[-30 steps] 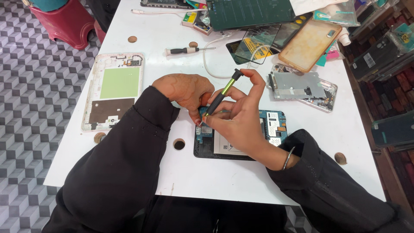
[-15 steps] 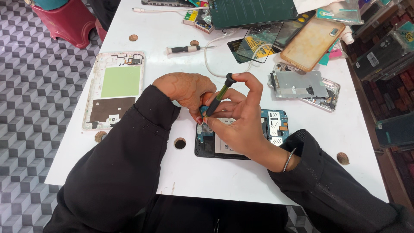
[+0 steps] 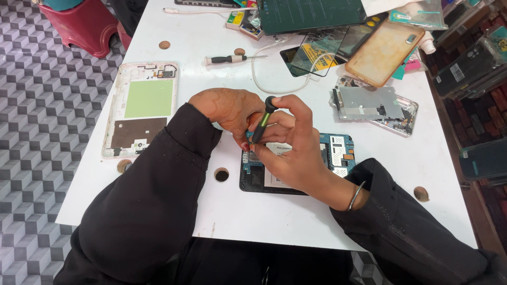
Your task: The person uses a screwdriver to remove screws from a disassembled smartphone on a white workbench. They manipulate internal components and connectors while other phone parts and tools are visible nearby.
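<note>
A white table (image 3: 296,221) with small round holes stands on a floor (image 3: 37,132) of grey and white tiles in a cube pattern. A red plastic stool (image 3: 87,26) stands beside the far left corner of the table. The light is even and soft.

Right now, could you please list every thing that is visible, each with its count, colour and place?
opened phone: 1, black with blue board, table centre, under both hands
precision screwdriver: 1, black and green, held in right fingers
second screwdriver: 1, black and white, far centre
back frame: 1, white with green panel, left
metal midframe: 1, silver, right
phone case: 1, tan, far right
cable: 1, white, far centre
table: 1, white
stool: 1, red, floor, top left
left hand: steadies the phone
right hand: grips the screwdriver
</note>
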